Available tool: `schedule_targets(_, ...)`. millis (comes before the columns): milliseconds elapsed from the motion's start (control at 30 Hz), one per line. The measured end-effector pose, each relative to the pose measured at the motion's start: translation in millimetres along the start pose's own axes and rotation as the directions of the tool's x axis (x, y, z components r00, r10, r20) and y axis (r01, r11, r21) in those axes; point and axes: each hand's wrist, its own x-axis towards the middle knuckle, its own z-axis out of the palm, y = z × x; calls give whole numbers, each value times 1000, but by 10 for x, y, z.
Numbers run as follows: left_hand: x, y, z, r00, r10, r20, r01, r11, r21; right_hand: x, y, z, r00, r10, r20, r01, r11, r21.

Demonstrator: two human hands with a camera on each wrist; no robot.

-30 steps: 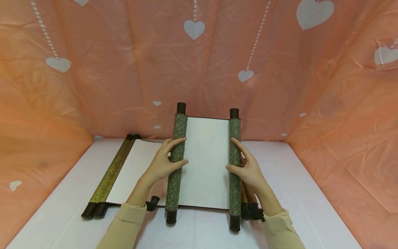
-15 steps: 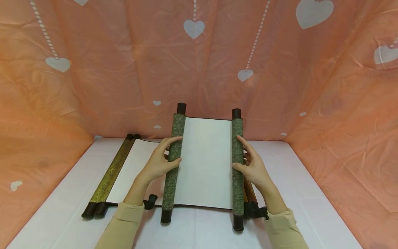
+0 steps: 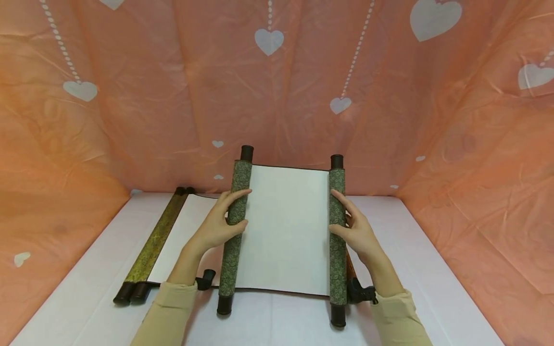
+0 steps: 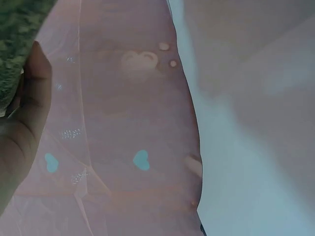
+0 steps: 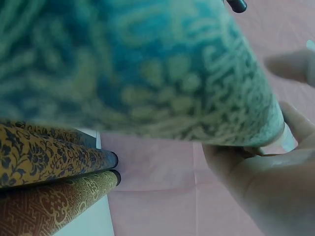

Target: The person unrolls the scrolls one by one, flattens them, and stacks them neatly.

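Observation:
A hanging scroll with green patterned rolls and dark end knobs is held up above the table, a stretch of white paper (image 3: 285, 230) spread between its two rolls. My left hand (image 3: 216, 226) grips the left roll (image 3: 231, 262), thumb and index finger across its front. Around the right roll (image 3: 337, 262) my right hand (image 3: 358, 235) is curled in the same way. In the right wrist view this green roll (image 5: 147, 73) fills the upper part, and fingers (image 5: 295, 123) reach around its end. The left wrist view catches only a corner of green roll (image 4: 19, 34).
On the white table (image 3: 433, 288), a second scroll with a yellow-green roll (image 3: 156, 240) lies partly unrolled at the left. Below the held roll, the right wrist view has a navy-and-gold roll (image 5: 54, 157) and a red-and-gold roll (image 5: 59, 204). Orange heart-print cloth (image 3: 303, 120) encloses the back and sides.
Both hands have moved apart, the left one leftward and the right one rightward. The green rolls went with them, so more white paper shows between them.

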Motion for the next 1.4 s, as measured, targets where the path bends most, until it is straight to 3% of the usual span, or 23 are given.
schedule_targets(300,-10,-7,-28,1000,11,-28,-10,999,49,5,21,-6,998,-36,-44,33,997,-75)
schedule_targets(667,-48,-6,-180,1000,-14,-10,14,997,79,-6,12,-78,998,-50,-34,48,998,-34)
schedule_targets(1067,-71,37,-276,995,-57,81,55,998,17,-23,3,-144,999,-31,-36,30,999,-11)
schedule_targets(1400,-69,-3,-260,998,-61,7,60,994,87,-41,-10,-176,999,-10,-38,9,1000,-24)
